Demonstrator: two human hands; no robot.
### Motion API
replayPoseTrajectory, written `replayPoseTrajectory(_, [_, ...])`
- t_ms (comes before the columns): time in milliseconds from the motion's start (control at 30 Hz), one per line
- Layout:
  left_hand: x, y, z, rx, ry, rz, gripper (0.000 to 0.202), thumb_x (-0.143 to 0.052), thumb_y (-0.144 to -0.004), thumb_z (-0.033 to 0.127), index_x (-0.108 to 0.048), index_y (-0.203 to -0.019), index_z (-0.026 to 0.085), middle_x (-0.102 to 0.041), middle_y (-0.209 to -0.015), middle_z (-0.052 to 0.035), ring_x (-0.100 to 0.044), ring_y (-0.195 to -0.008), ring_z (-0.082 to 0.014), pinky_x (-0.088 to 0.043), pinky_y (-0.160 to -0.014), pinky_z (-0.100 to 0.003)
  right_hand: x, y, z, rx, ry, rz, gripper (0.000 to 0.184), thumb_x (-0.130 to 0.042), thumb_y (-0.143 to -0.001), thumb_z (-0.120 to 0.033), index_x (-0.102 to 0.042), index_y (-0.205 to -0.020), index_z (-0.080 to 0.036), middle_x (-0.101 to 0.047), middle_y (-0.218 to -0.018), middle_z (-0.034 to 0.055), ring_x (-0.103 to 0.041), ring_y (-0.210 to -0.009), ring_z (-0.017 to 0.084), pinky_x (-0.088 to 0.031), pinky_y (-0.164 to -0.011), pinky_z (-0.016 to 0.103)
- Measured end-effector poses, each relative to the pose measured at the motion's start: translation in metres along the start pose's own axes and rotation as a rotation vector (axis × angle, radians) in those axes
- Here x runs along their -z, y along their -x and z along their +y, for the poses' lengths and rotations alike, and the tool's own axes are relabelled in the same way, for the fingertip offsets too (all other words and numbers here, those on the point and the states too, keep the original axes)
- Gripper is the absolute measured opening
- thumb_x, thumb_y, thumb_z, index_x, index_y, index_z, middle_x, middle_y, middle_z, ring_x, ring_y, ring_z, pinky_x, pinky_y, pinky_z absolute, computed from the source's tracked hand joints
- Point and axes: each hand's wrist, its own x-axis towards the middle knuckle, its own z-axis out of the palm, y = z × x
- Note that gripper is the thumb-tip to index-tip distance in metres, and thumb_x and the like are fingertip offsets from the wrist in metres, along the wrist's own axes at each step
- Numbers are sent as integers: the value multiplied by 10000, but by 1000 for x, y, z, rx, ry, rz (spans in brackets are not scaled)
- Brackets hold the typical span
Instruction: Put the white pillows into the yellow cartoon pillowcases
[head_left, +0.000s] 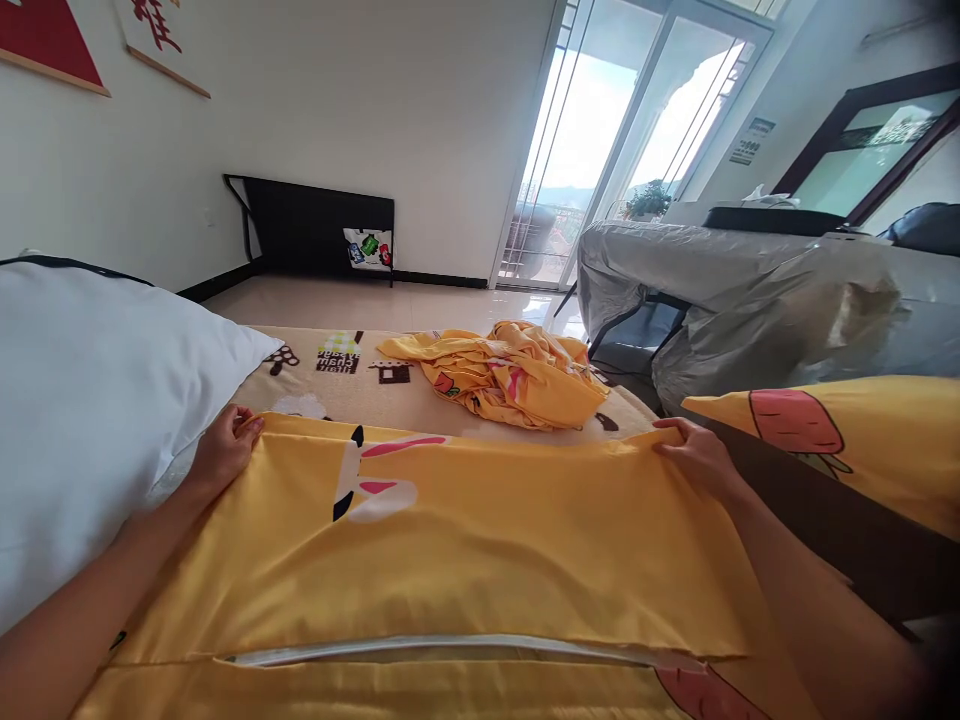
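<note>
Left hand [227, 442] and right hand [699, 458] pinch the cover [525, 540] at its far corners — even tension should smooth it.

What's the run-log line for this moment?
yellow cover: spread, slit showing | left hand: gripping far-left corner | right hand: gripping far-right corner | crumpled yellow cloth: beyond

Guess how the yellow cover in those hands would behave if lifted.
The cover would likely hang floppy, given its soft wrinkles. It's probably light for its size, as it looks thin. Its smooth sheen suggests it might be a bit slippery.
</note>
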Motion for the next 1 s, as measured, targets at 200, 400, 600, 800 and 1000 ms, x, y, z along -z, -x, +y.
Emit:
replayPoseTrajectory(200, [1, 6, 3, -109, -207, -20, 194, -330, -907, 310, -454, -927, 162, -609, -952, -96, -587, -948, -255, -452, -841, -380, -23, 8, 11, 6, 287, 22, 311, -521, -787, -207, -619, -1071, -127, -673, -987, 153, -613, -930, 289, -436, -793, 357])
replayPoseTrajectory(400, [-26, 42, 59, -527, -362, -59, 419, -292, -862, 117, -501, -1222, 73, -526, -1299, -192, -475, -1220, -281, -358, -1023, -422, -49, 61, -73, 316, 341, 167, 460, -360, -892, -249, -501, -1285, -55, -483, -1353, 220, -445, -1243, 328, -332, -1012, 448])
replayPoseTrajectory(600, [-81, 125, 137, -925, -174, -608, 527, -259, -969, 400, -374, -1425, 162, -391, -1476, -88, -330, -1375, -202, -254, -1137, -379, -93, 178, -195, 855, -108, -532, 511, -352, -939, -354, -367, -1437, -239, -420, -1451, 56, -399, -1320, 204, -293, -1094, 381])
replayPoseTrajectory(800, [-64, 85, 63, -736, -259, -521, 524, -230, -955, 515, -286, -1447, 341, -241, -1538, -13, -201, -1428, -210, -154, -1156, -467, -86, 137, -112, 614, 113, -552, 580, -228, -959, -527, -337, -1454, -245, -265, -1526, 48, -215, -1418, 192, -182, -1145, 445])
replayPoseTrajectory(1000, [-23, 49, -8, -527, -481, -247, 508, -305, -925, 374, -432, -1398, 240, -376, -1482, -109, -323, -1372, -299, -258, -1068, -569, -44, 84, -13, 349, 576, -311, 535, -258, -965, -429, -322, -1457, -232, -258, -1529, 83, -215, -1417, 225, -200, -1112, 485])
